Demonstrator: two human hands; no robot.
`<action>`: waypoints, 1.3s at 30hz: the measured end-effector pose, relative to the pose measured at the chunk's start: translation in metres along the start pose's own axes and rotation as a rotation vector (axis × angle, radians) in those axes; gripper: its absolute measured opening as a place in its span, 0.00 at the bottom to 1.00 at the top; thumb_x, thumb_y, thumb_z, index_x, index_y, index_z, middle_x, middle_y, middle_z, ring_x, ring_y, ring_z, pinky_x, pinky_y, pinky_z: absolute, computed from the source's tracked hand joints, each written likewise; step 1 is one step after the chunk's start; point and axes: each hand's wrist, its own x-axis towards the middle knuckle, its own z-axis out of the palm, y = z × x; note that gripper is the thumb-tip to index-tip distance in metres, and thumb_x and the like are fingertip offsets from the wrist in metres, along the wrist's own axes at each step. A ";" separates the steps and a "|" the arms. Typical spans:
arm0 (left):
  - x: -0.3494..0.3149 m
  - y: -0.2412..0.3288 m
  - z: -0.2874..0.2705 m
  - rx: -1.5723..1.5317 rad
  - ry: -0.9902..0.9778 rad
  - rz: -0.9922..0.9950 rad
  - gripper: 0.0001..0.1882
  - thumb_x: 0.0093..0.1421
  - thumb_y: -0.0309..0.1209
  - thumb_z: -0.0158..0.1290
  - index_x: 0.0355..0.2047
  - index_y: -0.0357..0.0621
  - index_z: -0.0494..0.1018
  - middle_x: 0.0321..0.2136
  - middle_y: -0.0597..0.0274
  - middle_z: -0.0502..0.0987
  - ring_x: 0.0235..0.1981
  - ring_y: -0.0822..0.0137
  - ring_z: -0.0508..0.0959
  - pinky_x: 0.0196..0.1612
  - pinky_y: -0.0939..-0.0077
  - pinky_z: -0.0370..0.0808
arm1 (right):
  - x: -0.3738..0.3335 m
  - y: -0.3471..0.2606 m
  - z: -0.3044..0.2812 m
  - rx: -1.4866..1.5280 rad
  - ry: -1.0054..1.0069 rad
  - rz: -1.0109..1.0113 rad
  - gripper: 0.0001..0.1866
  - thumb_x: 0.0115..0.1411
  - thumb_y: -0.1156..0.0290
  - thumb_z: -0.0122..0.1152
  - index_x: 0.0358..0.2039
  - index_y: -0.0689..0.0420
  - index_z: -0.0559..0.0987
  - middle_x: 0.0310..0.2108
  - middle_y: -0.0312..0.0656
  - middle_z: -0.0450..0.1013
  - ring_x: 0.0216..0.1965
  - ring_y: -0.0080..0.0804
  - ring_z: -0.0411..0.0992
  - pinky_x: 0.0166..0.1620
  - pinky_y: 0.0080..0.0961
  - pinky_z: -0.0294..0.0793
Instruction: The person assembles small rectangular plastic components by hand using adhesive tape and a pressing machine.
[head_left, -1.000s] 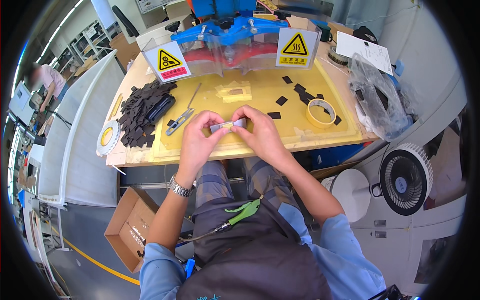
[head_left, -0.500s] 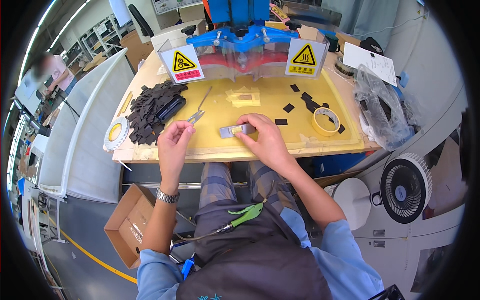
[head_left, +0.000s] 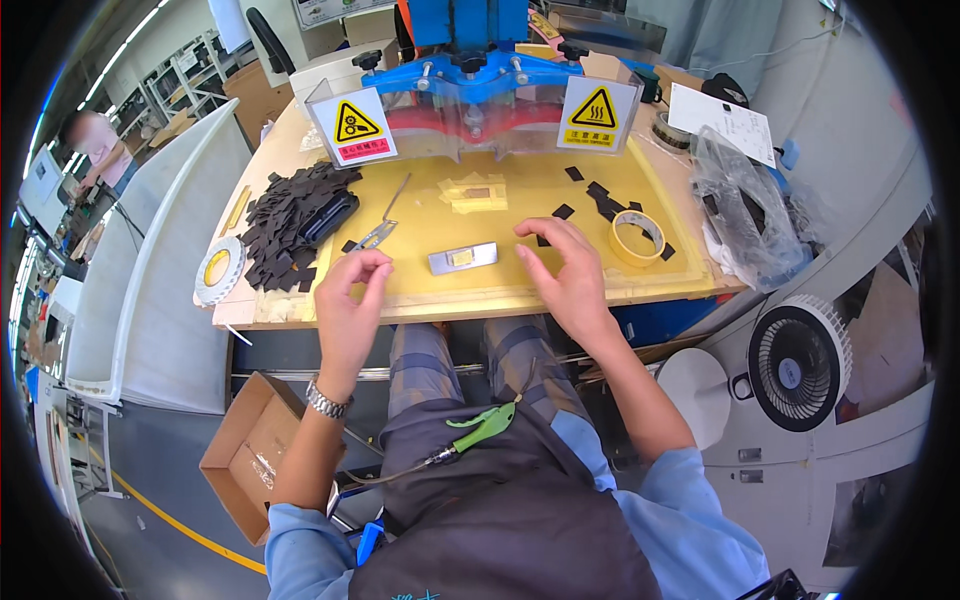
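Observation:
A flat silver-grey metal block (head_left: pixel 484 255) with a small yellow piece (head_left: pixel 461 258) on top rests on the yellow work surface (head_left: pixel 430 222). To its right, my right hand (head_left: pixel 574 280) is open, thumb and fingers apart, not touching it. My left hand (head_left: pixel 350 290) is on the block's left, near the front edge, thumb and forefinger drawn together; whether anything is between them is too small to tell. Just beyond that hand lie metal tweezers (head_left: pixel 378 236) and one small black piece (head_left: pixel 348 246). Farther left is a heap of black rectangular pieces (head_left: pixel 285 215) with a dark, glossy object (head_left: pixel 330 217) on it.
A blue press with a clear guard (head_left: pixel 470 140) stands over the far side. Yellow tape (head_left: pixel 474 194) is stuck to the surface. Loose black pieces (head_left: pixel 604 200) and a tape roll (head_left: pixel 637 239) lie right, beside a plastic bag (head_left: pixel 745 215). A white tape roll (head_left: pixel 220 270) sits left.
My right hand has let go of the metal block and drawn away to the right, opening. The block stays on the surface. My left hand keeps its pinched shape, slightly lower.

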 end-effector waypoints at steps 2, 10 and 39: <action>0.001 0.011 0.010 0.061 -0.003 0.112 0.05 0.71 0.20 0.64 0.46 0.35 0.83 0.41 0.61 0.87 0.40 0.69 0.84 0.50 0.72 0.80 | 0.002 0.001 0.005 -0.041 -0.021 -0.060 0.15 0.67 0.76 0.73 0.54 0.60 0.84 0.53 0.50 0.83 0.58 0.54 0.80 0.61 0.45 0.79; 0.014 0.028 0.043 0.203 -0.051 0.367 0.13 0.65 0.19 0.66 0.50 0.39 0.84 0.48 0.52 0.87 0.51 0.48 0.83 0.58 0.57 0.79 | 0.010 -0.007 0.031 -0.005 -0.074 -0.119 0.17 0.66 0.79 0.72 0.55 0.60 0.84 0.53 0.50 0.82 0.57 0.55 0.80 0.60 0.47 0.79; 0.029 0.022 0.037 -0.052 -0.239 0.059 0.16 0.65 0.18 0.69 0.54 0.37 0.84 0.43 0.63 0.88 0.42 0.72 0.84 0.51 0.74 0.81 | 0.052 0.016 0.030 0.526 -0.493 0.418 0.10 0.77 0.70 0.67 0.45 0.66 0.82 0.43 0.43 0.84 0.40 0.30 0.86 0.42 0.26 0.87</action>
